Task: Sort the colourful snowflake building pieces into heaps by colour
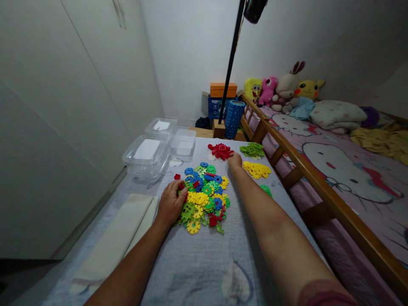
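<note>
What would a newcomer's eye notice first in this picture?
Probably the mixed heap of colourful plastic interlocking pieces on the grey-blue cloth, with the left hand at its left side. Next comes the red pile beyond it, with the right hand at its right edge. Then come the plush toys at the far end of the bed on the right.

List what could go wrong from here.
The left hand, touching the mixed multicoloured plastic pile, might scatter it. The right hand, at the edge of the red plastic pile, could nudge it apart. The lime-green plastic pile and yellow plastic pile lie close together; a bump might mix them.
</note>
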The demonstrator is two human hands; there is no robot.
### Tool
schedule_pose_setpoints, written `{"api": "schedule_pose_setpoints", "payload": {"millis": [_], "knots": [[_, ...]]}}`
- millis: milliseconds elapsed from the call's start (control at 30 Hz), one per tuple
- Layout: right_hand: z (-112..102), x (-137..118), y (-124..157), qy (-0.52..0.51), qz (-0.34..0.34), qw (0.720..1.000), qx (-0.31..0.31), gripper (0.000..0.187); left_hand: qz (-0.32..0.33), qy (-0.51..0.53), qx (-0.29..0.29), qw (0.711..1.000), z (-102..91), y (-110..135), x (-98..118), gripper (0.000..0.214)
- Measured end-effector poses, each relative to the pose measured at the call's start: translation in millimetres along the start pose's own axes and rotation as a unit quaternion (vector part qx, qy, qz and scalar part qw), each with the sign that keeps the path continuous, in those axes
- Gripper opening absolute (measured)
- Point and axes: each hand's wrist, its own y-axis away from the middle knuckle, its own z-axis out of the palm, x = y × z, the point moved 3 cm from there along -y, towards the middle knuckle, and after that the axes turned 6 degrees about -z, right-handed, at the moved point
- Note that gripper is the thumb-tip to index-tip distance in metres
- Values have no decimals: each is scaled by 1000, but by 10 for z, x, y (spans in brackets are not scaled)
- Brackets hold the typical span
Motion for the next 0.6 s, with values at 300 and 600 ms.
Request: {"api": "schedule_pose_setpoints", "payload": {"millis": [300, 600], "knots": [[-186, -167, 312, -58, -8, 998, -24, 25, -2, 1, 1, 1000, 4, -4, -7, 35], [-257, -471, 867, 41, -163, 952, -257, 16, -7, 9, 3, 1000, 9, -4, -11, 36]]}}
